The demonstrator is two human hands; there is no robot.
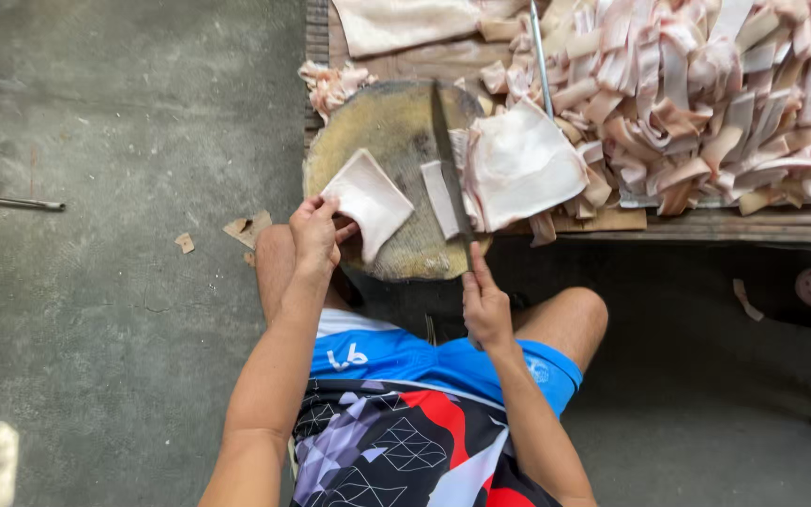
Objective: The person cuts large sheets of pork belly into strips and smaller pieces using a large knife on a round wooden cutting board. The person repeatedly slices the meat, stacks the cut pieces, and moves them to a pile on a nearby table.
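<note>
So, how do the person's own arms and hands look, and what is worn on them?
Both arms are bare along all that shows, with no sleeves in view. The left hand and right hand wear no gloves. No watch, ring or bracelet is visible.

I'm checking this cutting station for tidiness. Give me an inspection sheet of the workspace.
Surface: round wooden chopping block, worn and stained, on a low wooden pallet.
Job's things: pale meat slab; long knife beside a cut strip.
Clutter: large strip pile; scraps on the floor.
Grippers: left hand grips the slab; right hand holds the knife.
Cables: nothing seen.
Surroundings: concrete floor; metal rod.
</note>
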